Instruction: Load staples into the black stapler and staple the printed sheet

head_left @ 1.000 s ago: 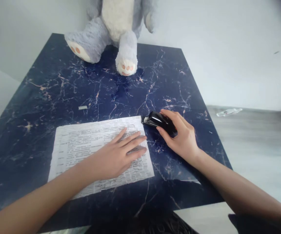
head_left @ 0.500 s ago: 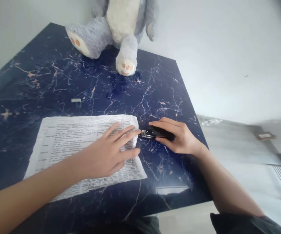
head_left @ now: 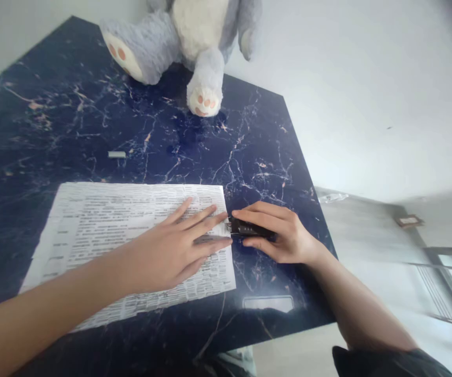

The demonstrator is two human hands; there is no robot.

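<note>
Printed paper (head_left: 112, 225) lies flat on the dark blue marbled table (head_left: 194, 152). My left hand (head_left: 174, 251) rests on its right part, fingers spread, pressing it down. Just to the right, my right hand (head_left: 277, 230) is wrapped round a small black stapler (head_left: 247, 229). The stapler's metal front end points left and meets the paper's right edge, close to my left fingertips. Whether the paper sits between its jaws I cannot tell.
A strip of staples, or a similar small pale bar (head_left: 116, 154), lies beyond the paper. A grey and cream plush toy (head_left: 206, 78) sits at the table's back. The table's right edge runs just beyond my right hand, with the floor below.
The paper's right edge, curled up before, now lies flat. My right hand has brought the stapler slightly nearer and lower, up to that edge. My left hand stays spread on the sheet.
</note>
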